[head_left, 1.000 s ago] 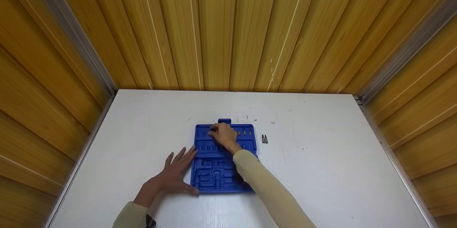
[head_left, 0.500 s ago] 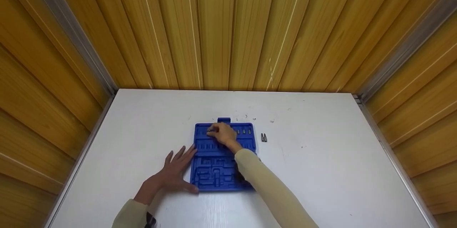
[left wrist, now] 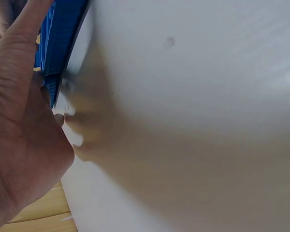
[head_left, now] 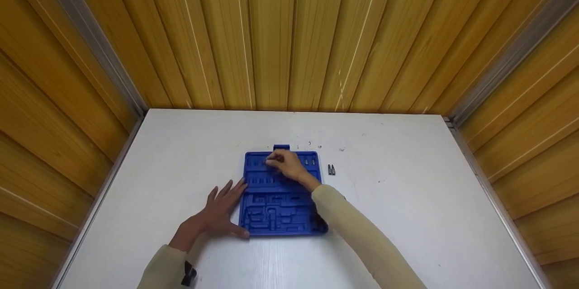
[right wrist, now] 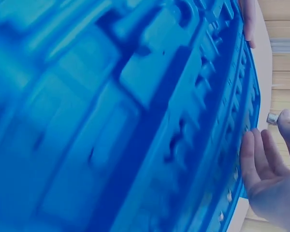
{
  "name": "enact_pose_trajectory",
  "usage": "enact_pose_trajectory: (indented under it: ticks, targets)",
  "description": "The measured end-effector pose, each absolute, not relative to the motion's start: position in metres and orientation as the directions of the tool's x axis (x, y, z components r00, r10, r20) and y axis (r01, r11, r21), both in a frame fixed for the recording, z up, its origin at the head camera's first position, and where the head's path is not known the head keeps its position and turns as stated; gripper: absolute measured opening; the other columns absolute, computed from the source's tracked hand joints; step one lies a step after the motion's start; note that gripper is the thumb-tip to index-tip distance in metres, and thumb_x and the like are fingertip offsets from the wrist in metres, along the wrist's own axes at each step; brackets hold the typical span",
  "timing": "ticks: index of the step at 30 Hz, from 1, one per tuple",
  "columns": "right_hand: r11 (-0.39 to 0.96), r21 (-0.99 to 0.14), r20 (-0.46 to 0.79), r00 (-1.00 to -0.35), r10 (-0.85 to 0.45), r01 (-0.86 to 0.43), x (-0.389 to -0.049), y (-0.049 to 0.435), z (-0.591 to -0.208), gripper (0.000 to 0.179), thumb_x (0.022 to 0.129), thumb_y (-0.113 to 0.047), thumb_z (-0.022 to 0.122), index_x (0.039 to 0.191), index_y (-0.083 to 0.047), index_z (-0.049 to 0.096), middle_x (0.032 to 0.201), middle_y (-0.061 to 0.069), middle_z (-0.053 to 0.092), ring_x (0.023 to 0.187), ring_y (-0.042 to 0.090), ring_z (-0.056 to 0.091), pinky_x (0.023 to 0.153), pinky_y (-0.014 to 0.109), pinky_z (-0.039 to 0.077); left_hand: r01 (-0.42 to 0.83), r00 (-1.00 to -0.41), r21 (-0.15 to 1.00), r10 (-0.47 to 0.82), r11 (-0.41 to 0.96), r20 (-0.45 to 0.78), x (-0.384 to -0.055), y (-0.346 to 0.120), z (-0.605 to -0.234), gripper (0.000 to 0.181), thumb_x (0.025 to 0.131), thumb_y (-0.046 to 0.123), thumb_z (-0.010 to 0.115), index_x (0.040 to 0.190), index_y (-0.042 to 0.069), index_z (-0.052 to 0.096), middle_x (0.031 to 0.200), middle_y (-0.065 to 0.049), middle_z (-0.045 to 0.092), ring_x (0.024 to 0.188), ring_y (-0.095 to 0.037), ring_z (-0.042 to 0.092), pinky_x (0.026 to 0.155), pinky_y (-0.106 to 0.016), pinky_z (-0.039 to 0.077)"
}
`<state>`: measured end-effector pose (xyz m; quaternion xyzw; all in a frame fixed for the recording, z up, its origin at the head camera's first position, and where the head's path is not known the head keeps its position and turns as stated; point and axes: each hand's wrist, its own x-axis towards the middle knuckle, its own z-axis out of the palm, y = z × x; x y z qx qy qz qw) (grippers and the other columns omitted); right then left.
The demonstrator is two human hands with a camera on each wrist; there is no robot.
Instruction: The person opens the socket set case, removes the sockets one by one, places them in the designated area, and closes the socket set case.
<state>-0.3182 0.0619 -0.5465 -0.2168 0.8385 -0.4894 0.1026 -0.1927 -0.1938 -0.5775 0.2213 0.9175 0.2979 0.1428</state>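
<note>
A blue plastic bit case (head_left: pixel 285 234) lies open on the white table, its moulded slots facing up. My left hand (head_left: pixel 220 212) rests spread along the case's left edge, thumb at the near corner and fingertips at the side. Over the far half of the case, my right hand (head_left: pixel 287 164) pinches a small silver screwdriver bit (right wrist: pixel 272 118) by thumb and finger; its other end is hard to make out. Several bits (head_left: pixel 310 162) sit in the far row, right of that hand, which hides part of the row. Two dark bits (head_left: pixel 331 170) stand or lie to the right of the case.
The white table (head_left: pixel 398 198) reaches back to a ribbed wood-pattern wall (head_left: pixel 271 45), with similar walls on both sides. Small dark marks (head_left: pixel 319 146) dot the tabletop behind the case. A latch tab (head_left: pixel 281 147) sticks out from the far edge of the case.
The right wrist and forearm have swung a little to the right, while the fingertips stay over the far row. The left hand keeps its place on the case. The head view has tilted slightly.
</note>
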Motion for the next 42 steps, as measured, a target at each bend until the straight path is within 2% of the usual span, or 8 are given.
enact_pose_trajectory:
  ticks: [7,11,15,21,25,33,38,42]
  targets:
    - [0.36,-0.907,0.014,-0.87,-0.493,-0.218,-0.316,0.101,-0.535,0.024,0.103,-0.007,0.059,0.118,0.008,0.068,0.11,0.029,0.073,0.093,0.042,0.073,0.07,0.032,0.062,0.311,-0.863,0.605,0.484,0.733,-0.142,-0.192,-0.195,-0.577,0.137,0.063,0.068,0.087,0.165,0.013,0.015,0.174,-0.005,0.008,0.159,-0.044,0.002,0.122,-0.07,-0.001]
    - [0.376,-0.897,0.038,-0.886,-0.462,-0.234,-0.314,0.127,-0.531,0.026,0.102,-0.01,0.062,0.122,0.007,0.067,0.103,0.029,0.074,0.079,0.031,0.072,0.061,0.021,0.053,0.308,-0.864,0.611,0.483,0.729,-0.141,-0.191,-0.196,-0.577,0.137,0.063,0.067,0.088,0.165,0.012,0.015,0.174,-0.005,0.008,0.159,-0.044,0.002,0.122,-0.069,-0.002]
    - [0.384,-0.888,0.063,-0.896,-0.44,-0.251,-0.314,0.152,-0.53,0.031,0.101,-0.011,0.064,0.125,0.008,0.064,0.096,0.031,0.073,0.071,0.018,0.068,0.057,0.017,0.048,0.304,-0.864,0.616,0.483,0.727,-0.144,-0.19,-0.197,-0.577,0.137,0.063,0.066,0.088,0.165,0.012,0.014,0.174,-0.007,0.008,0.159,-0.044,0.002,0.122,-0.069,-0.003]
    - [0.402,-0.891,0.03,-0.912,-0.408,-0.209,-0.313,0.19,-0.524,0.031,0.102,-0.012,0.063,0.125,0.009,0.064,0.096,0.035,0.071,0.068,0.026,0.067,0.054,0.022,0.049,0.299,-0.865,0.623,0.481,0.723,-0.142,-0.192,-0.197,-0.577,0.135,0.064,0.065,0.088,0.165,0.013,0.015,0.174,-0.006,0.009,0.159,-0.045,0.002,0.122,-0.07,-0.002]
    - [0.404,-0.901,-0.008,-0.922,-0.387,-0.162,-0.313,0.211,-0.524,0.034,0.102,-0.01,0.063,0.129,0.01,0.061,0.101,0.038,0.069,0.069,0.023,0.068,0.058,0.028,0.053,0.3,-0.867,0.621,0.479,0.724,-0.14,-0.193,-0.197,-0.577,0.136,0.063,0.066,0.088,0.165,0.013,0.016,0.174,-0.006,0.009,0.159,-0.045,0.003,0.121,-0.071,-0.002]
    - [0.453,-0.887,-0.086,-0.929,-0.361,-0.094,-0.311,0.24,-0.526,0.044,0.097,-0.008,0.069,0.137,0.006,0.058,0.102,0.023,0.07,0.073,0.012,0.068,0.06,0.023,0.052,0.299,-0.864,0.61,0.479,0.734,-0.153,-0.192,-0.195,-0.577,0.136,0.064,0.068,0.087,0.165,0.014,0.014,0.174,-0.005,0.007,0.16,-0.043,0.002,0.122,-0.069,-0.003]
    - [0.462,-0.884,-0.1,-0.932,-0.349,-0.078,-0.31,0.253,-0.527,0.045,0.096,-0.007,0.069,0.137,0.009,0.056,0.105,0.026,0.07,0.074,0.009,0.067,0.06,0.022,0.051,0.295,-0.865,0.605,0.476,0.74,-0.16,-0.192,-0.193,-0.576,0.137,0.063,0.068,0.087,0.166,0.014,0.014,0.175,-0.004,0.008,0.16,-0.043,0.002,0.122,-0.069,-0.003]
    - [0.479,-0.874,-0.101,-0.935,-0.339,-0.079,-0.307,0.26,-0.527,0.045,0.097,-0.007,0.068,0.137,0.01,0.056,0.107,0.029,0.069,0.075,0.015,0.068,0.061,0.023,0.052,0.293,-0.864,0.612,0.478,0.734,-0.159,-0.192,-0.192,-0.574,0.137,0.063,0.067,0.088,0.165,0.014,0.014,0.174,-0.005,0.008,0.16,-0.043,0.001,0.122,-0.069,-0.003]
